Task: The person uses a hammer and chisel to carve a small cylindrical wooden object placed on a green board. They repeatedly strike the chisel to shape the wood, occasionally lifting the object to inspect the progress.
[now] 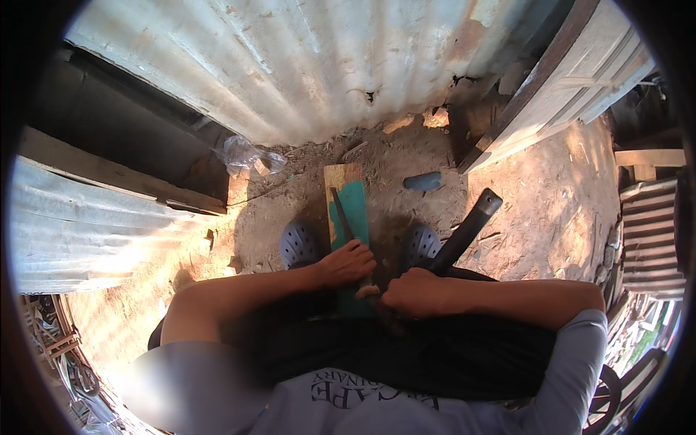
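My left hand [348,262] is closed on a long, thin, tapered metal tool [341,215] that lies along a green-painted wooden board [354,199] between my feet. A pale brown piece [368,292], perhaps its handle, shows below that hand. My right hand [406,292] is closed on a long black flat tool [465,229] with a hole at its far end, angled up to the right. My feet in pale blue-grey perforated clogs [297,245] are either side of the board, and my knees are covered in dark cloth.
Corrugated metal sheets [304,65] stand ahead and at the left. A panelled wooden door [551,101] is at the upper right. A crumpled plastic bag [250,156] and a small blue-grey object [422,181] lie on the dirt ground [529,232]. Piled scrap sits at both edges.
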A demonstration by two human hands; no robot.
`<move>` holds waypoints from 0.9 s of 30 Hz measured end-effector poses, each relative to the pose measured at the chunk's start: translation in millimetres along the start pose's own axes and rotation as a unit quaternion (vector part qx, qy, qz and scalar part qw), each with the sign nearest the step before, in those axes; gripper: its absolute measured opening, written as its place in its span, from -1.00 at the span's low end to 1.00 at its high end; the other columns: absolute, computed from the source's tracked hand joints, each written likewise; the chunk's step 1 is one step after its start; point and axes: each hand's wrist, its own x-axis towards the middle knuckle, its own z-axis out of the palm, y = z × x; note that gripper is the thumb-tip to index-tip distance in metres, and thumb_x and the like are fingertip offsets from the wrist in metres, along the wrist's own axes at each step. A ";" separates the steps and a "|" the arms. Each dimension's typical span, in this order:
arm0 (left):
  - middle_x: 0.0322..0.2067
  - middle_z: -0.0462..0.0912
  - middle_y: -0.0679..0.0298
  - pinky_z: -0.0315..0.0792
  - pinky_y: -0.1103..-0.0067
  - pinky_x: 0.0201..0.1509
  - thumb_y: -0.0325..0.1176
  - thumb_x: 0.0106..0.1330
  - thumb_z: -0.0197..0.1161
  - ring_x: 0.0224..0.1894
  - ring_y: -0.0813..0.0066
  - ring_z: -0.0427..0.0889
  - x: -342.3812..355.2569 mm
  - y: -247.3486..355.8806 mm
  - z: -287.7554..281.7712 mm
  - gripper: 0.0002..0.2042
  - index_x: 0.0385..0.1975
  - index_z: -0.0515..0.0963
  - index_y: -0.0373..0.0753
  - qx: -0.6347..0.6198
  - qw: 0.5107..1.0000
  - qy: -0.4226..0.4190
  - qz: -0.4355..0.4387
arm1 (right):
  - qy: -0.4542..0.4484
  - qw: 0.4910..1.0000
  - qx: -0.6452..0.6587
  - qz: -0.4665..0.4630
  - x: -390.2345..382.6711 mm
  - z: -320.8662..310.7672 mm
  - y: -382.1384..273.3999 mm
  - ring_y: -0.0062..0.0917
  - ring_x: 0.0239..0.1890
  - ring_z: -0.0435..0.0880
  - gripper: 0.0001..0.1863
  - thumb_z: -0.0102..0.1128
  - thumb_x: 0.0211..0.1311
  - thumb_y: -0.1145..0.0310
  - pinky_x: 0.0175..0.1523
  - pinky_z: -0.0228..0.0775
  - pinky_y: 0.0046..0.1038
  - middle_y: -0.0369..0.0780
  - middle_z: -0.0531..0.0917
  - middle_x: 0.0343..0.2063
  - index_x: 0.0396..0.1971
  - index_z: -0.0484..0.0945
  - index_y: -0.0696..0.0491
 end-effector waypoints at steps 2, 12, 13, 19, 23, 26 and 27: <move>-0.39 0.40 0.23 0.21 0.43 0.02 -0.37 0.05 0.11 -0.20 0.34 0.39 -0.5 1.5 -1.5 -0.85 -0.39 0.41 -0.25 0.003 1.000 -0.008 0.003 | -0.016 0.998 0.056 -0.016 -1.1 0.3 -0.9 -0.17 -0.31 0.68 -0.81 0.19 -0.05 0.35 -0.27 0.52 -0.20 -0.04 0.66 -0.43 -0.41 0.60 0.11; -0.37 0.40 0.24 0.20 0.45 0.01 -0.36 0.07 0.11 -0.19 0.35 0.39 0.3 -0.3 0.2 -0.85 -0.38 0.41 -0.23 0.004 1.000 -0.012 0.001 | -0.035 0.999 0.028 -0.020 4.5 -0.2 -0.3 -0.16 -0.30 0.68 -0.82 0.19 -0.04 0.34 -0.24 0.52 -0.20 -0.06 0.66 -0.43 -0.41 0.60 0.08; -0.37 0.40 0.25 0.21 0.46 0.01 -0.36 0.07 0.11 -0.19 0.35 0.39 2.0 -1.7 0.4 -0.85 -0.39 0.41 -0.23 0.009 1.000 -0.012 0.003 | -0.027 0.999 0.007 -0.024 4.0 -0.1 0.1 -0.16 -0.30 0.68 -0.82 0.18 -0.04 0.35 -0.24 0.52 -0.20 -0.07 0.67 -0.44 -0.41 0.60 0.08; -0.36 0.40 0.25 0.21 0.46 0.01 -0.36 0.07 0.12 -0.19 0.35 0.39 1.0 -15.8 -5.0 -0.86 -0.39 0.40 -0.21 0.023 0.999 -0.042 0.000 | -0.052 0.998 0.029 -0.026 8.6 3.2 3.9 -0.16 -0.31 0.68 -0.82 0.18 -0.03 0.35 -0.23 0.52 -0.22 -0.07 0.67 -0.43 -0.39 0.60 0.07; -0.37 0.39 0.24 0.21 0.45 0.01 -0.36 0.07 0.12 -0.18 0.34 0.40 0.8 -16.5 -5.6 -0.85 -0.38 0.39 -0.22 0.019 0.999 -0.031 -0.006 | -0.035 0.998 -0.041 -0.019 9.2 3.2 4.6 -0.16 -0.29 0.68 -0.79 0.17 -0.01 0.37 -0.20 0.52 -0.21 -0.07 0.67 -0.39 -0.33 0.61 0.06; -0.37 0.39 0.24 0.21 0.44 0.00 -0.37 0.07 0.12 -0.19 0.33 0.39 3.2 -15.1 -6.8 -0.85 -0.38 0.39 -0.23 0.018 1.000 -0.012 0.001 | -0.026 0.999 -0.012 -0.025 13.2 7.3 4.6 -0.16 -0.27 0.68 -0.78 0.15 0.01 0.37 -0.19 0.52 -0.21 -0.05 0.67 -0.39 -0.30 0.61 0.07; -0.37 0.39 0.23 0.21 0.44 0.00 -0.37 0.07 0.12 -0.19 0.33 0.39 4.8 -14.8 -7.1 -0.85 -0.38 0.39 -0.23 0.017 1.000 -0.009 0.002 | -0.039 0.999 -0.004 -0.022 11.6 8.4 4.5 -0.16 -0.27 0.68 -0.78 0.15 0.02 0.37 -0.20 0.52 -0.21 -0.05 0.67 -0.39 -0.30 0.61 0.07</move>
